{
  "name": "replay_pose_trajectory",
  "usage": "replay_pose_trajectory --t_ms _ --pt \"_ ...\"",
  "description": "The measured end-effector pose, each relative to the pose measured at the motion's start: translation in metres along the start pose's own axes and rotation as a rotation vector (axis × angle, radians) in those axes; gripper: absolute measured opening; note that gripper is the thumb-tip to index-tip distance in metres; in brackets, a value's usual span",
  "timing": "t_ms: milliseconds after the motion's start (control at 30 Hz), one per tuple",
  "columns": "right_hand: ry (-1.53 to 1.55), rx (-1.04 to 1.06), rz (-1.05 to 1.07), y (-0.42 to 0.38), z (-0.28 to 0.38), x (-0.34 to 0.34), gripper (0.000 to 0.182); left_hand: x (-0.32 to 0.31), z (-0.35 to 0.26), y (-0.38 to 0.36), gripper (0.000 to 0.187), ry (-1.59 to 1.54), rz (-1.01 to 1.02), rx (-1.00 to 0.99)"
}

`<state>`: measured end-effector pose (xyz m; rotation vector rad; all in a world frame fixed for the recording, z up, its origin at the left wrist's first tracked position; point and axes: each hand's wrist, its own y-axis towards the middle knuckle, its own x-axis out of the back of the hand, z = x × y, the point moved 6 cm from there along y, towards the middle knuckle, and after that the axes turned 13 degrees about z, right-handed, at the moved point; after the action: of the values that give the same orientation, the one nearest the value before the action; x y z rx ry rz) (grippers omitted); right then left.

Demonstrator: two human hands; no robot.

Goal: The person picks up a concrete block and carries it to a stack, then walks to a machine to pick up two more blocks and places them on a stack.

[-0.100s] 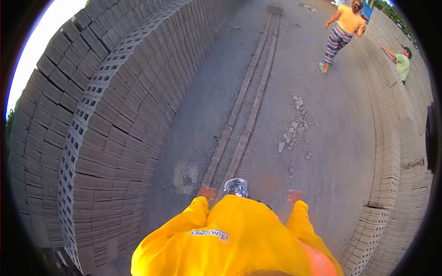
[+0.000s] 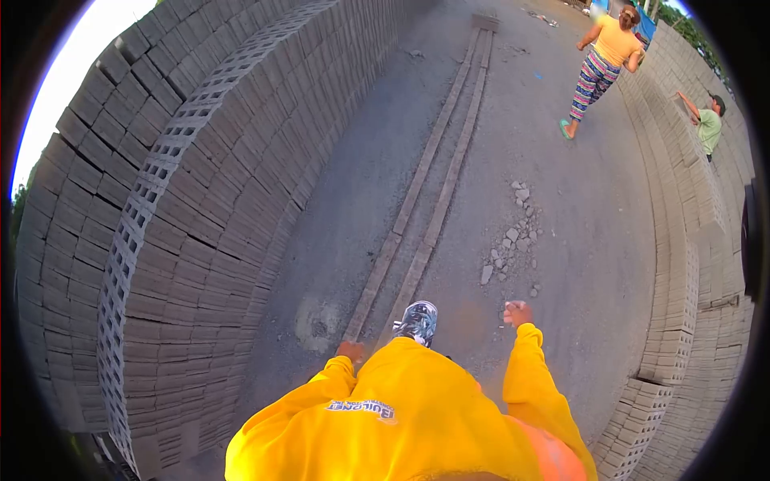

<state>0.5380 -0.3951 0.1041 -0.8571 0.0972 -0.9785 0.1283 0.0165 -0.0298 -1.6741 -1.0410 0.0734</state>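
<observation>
My left hand (image 2: 350, 350) hangs low at the end of a yellow sleeve, over the near end of the wooden rails (image 2: 374, 287). Its fingers are small and partly hidden, so what they do is unclear. My right hand (image 2: 518, 313) is held out over the grey ground, its fingers curled closed; anything inside them is too small to name. Between the hands, a patterned shoe (image 2: 417, 322) shows in front of my yellow shirt (image 2: 409, 417). Broken grey rubble (image 2: 509, 244) lies on the ground beyond my right hand.
Tall stacks of grey hollow blocks (image 2: 216, 200) line the left side. More blocks (image 2: 674, 321) line the right. A person in an orange top (image 2: 616, 40) walks at the upper right; another in a green shirt (image 2: 709, 128) is by the right stacks.
My right hand has moved forward, and my left hand has shifted slightly left and down. The shoe reaches a little further forward. The person in the orange top appears slightly lower and further right.
</observation>
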Motion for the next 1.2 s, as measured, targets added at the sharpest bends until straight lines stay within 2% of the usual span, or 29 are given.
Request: replay_pose_trajectory --t_ms 67,133,200,267,333,367,400,433,467,567,633,733,800,900,967,1000,1033,1067,1133,1167,1200 --pt "-0.022 0.093 -0.005 0.070 0.075 0.020 0.033 0.034 -0.027 0.019 0.028 0.432 0.042 -0.010" --pt "0.005 0.127 -0.006 0.139 0.121 0.039 0.033 0.065 -0.027 0.034 0.030 0.401 0.078 0.092" --pt "-0.003 0.137 0.001 0.189 0.156 0.061 0.032 0.097 -0.015 0.093 0.030 -0.081 0.049 0.200" --pt "0.014 0.117 0.010 0.249 0.156 0.088 0.031 0.167 -0.033 0.154 0.030 -0.268 0.038 0.284" --pt "-0.035 -0.097 0.055 0.250 0.163 0.104 0.029 0.256 -0.089 0.200 0.026 0.277 0.088 0.134" --pt "-0.061 -0.143 0.111 0.261 0.161 0.118 0.030 0.301 -0.113 0.236 0.020 0.434 0.025 0.062" --pt "-0.080 -0.194 0.174 0.272 0.140 0.128 0.030 0.353 -0.140 0.265 0.017 0.360 -0.027 0.041" --pt "-0.151 -0.204 0.143 0.286 0.110 0.142 0.031 0.396 -0.157 0.307 0.017 0.256 -0.003 0.068" --pt "-0.222 -0.216 0.112 0.300 0.083 0.157 0.033 0.435 -0.167 0.360 0.029 0.079 -0.079 0.018" --pt "-0.299 -0.391 0.146 0.320 0.078 0.181 0.035 0.614 -0.296 0.374 0.032 -1.008 -0.199 0.062" --pt "-0.347 -0.467 0.210 0.345 0.096 0.193 0.036 0.702 -0.345 0.444 0.033 -1.005 -0.297 -0.117" --pt "-0.484 -0.481 0.306 0.416 0.131 0.219 0.039 0.812 -0.421 0.515 0.033 -0.896 -0.409 -0.217" --pt "-0.612 -0.462 0.378 0.471 0.158 0.242 0.040 0.858 -0.455 0.551 0.032 -0.868 -0.411 -0.193" --pt "-0.970 -0.333 0.540 0.563 0.229 0.290 0.043 0.879 -0.466 0.628 0.033 -0.909 -0.289 -0.028" --pt "-1.269 -0.193 0.621 0.630 0.288 0.330 0.045 0.886 -0.467 0.661 0.036 -0.792 -0.024 0.170" --pt "-1.287 -0.187 0.596 0.669 0.326 0.354 0.046 0.896 -0.471 0.669 0.036 -0.775 0.003 0.120" --pt "-1.182 -0.220 0.544 0.713 0.363 0.381 0.047 0.906 -0.472 0.678 0.035 -0.767 0.030 0.066" --pt "-0.788 -0.279 0.399 0.767 0.408 0.415 0.042 0.916 -0.477 0.688 0.035 -0.766 0.053 0.009" --pt "0.116 -0.190 0.048 0.868 0.509 0.483 0.034 0.939 -0.477 0.700 0.034 -0.974 -0.063 0.186" --pt "0.087 -0.064 -0.017 0.908 0.577 0.509 0.035 0.952 -0.480 0.707 0.034 -1.073 -0.131 0.279" --pt "0.106 0.004 -0.033 0.948 0.638 0.532 0.035 0.965 -0.487 0.716 0.034 -1.067 -0.110 0.344"
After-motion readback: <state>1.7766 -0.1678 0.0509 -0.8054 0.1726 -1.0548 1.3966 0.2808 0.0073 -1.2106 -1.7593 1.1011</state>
